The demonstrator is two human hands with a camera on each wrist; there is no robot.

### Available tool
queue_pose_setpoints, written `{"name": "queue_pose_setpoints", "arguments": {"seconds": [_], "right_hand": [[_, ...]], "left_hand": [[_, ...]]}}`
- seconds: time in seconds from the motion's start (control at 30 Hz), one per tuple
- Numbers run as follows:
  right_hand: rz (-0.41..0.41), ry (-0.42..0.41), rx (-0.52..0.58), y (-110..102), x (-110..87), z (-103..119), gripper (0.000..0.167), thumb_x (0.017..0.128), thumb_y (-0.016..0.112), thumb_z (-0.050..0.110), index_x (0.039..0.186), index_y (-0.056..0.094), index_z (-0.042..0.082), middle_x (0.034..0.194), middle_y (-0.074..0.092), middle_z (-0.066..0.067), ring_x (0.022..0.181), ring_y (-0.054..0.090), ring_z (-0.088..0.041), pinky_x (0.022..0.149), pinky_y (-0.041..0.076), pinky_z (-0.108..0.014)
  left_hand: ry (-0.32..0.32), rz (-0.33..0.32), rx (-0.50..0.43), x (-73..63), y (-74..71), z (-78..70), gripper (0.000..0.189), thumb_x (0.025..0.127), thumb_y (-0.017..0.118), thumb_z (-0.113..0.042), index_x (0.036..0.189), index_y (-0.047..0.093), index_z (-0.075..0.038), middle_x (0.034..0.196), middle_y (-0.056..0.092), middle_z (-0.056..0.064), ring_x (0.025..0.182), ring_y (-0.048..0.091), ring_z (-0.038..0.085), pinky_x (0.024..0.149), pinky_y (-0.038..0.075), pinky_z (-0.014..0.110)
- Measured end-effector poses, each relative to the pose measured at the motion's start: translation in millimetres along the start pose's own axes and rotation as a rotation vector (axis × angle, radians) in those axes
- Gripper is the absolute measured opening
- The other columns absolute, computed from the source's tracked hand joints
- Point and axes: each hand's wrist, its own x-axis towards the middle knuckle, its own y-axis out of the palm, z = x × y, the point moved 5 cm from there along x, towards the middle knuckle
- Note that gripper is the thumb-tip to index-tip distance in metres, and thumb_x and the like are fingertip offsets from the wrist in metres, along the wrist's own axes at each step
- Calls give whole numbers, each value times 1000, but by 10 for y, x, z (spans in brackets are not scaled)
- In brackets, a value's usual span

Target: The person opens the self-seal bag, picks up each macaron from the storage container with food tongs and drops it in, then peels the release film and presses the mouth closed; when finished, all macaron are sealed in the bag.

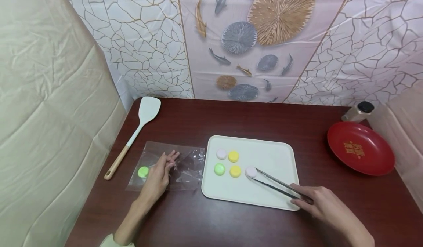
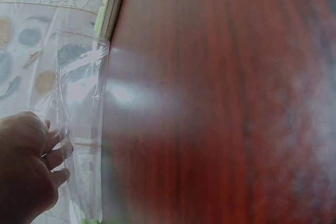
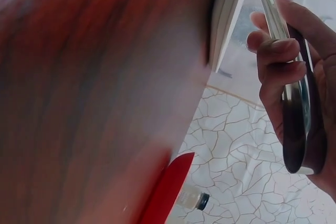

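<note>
My right hand (image 1: 325, 203) grips metal tongs (image 1: 281, 186), whose tips lie on either side of a lilac macaron-like round (image 1: 251, 172) on the cream tray (image 1: 271, 151). To its left on the tray are another lilac round (image 1: 221, 153), two yellow rounds (image 1: 233, 156) and a green round (image 1: 219, 169). My left hand (image 1: 158, 175) rests on a clear plastic bag (image 1: 188, 177), fingers stretched toward the tray. A second green round (image 1: 143, 172) shows at the bag's left end, beside the hand. In the left wrist view, the fingertips touch the bag (image 2: 84, 93).
A white spatula (image 1: 142, 122) with a wooden handle lies at the left of the dark red table (image 1: 205, 228). Toward the right edge sits a red plate (image 1: 370, 151), with a black-capped jar (image 1: 358, 112) behind it. Patterned cloth (image 1: 148, 37) hangs along the back.
</note>
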Motion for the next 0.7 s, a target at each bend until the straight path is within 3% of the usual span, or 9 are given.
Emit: {"name": "queue_pose_setpoints", "arguments": {"seconds": [0.1, 0.33, 0.7], "right_hand": [[13, 4, 4, -17, 48, 48, 44, 81, 97, 18, 121, 83, 7, 76, 56, 33, 72, 47, 10, 63, 40, -11], [145, 24, 80, 17, 300, 268, 43, 90, 92, 23, 127, 80, 6, 76, 57, 28, 70, 47, 9, 60, 45, -20], [141, -120, 83, 174, 783, 738, 33, 95, 87, 23, 124, 80, 9, 74, 58, 21, 67, 47, 6, 60, 45, -19]], "left_hand": [[5, -2, 5, -1, -2, 0, 5, 110, 63, -7, 109, 58, -9, 142, 72, 17, 137, 68, 35, 122, 46, 50], [13, -6, 1, -3, -10, -13, 6, 113, 60, -12, 108, 57, -8, 143, 72, 16, 139, 67, 33, 124, 44, 49], [32, 0, -4, -7, 11, 26, 8, 114, 57, -15, 110, 59, -8, 146, 72, 10, 140, 66, 30, 128, 41, 41]]}}
